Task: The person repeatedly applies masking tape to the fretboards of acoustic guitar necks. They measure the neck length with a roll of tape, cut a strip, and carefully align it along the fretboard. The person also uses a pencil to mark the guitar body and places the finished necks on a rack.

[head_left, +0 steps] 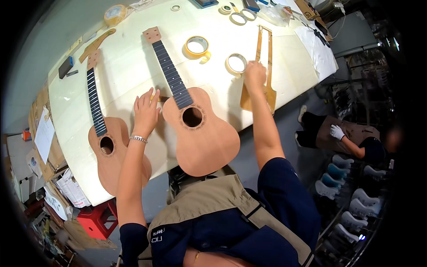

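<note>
An unfinished ukulele with a dark fretboard lies in front of me, its rounded bottom over the table's near edge. Beside its upper body, my left hand is spread, fingers stretched out. A short brown and yellow piece shows between that hand and the ukulele; whether the fingers touch it is unclear. My right hand is closed over the left bar of a flat, amber, ukulele-shaped template. What its fingers pinch is hidden. A roll of masking tape sits just left of this hand.
A second ukulele lies at the left. Farther back are a yellow tape roll, a brown neck-shaped piece and a dark block. A red stool stands below left. Another person with a white glove is at the right.
</note>
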### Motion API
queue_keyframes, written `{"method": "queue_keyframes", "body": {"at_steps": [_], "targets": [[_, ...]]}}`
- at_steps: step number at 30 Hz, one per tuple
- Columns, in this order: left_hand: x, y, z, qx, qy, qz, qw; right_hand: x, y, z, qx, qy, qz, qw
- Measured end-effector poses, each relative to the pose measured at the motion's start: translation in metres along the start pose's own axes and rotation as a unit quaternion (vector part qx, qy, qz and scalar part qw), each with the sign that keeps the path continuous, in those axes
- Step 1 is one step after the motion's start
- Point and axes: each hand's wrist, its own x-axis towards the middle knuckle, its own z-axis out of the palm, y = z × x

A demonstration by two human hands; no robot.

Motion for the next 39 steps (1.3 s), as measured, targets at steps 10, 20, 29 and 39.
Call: {"method": "queue_keyframes", "body": {"at_steps": [10,20,29,39], "targets": [[0.007,-0.004,0.026,0.048,-0.002,-0.332,0.942,-0.001,0.113,0.001,0.211,-0.146,0.046,0.965],[-0.112,0.13,-0.015,-0.426,0.094,-0.339,0.833,-0.072,0.143,-0.036,0.331,-0.069,-0.141,0.93],[-0.156,0.182,-0.026,-0.293,0.043,-0.152,0.943,-0.128,-0.02,-0.096,0.395,-0.163,-0.402,0.81],[-0.16,0.191,-0.011,-0.214,0.075,-0.131,0.965,-0.134,-0.089,-0.068,0.341,-0.174,-0.455,0.804]]}}
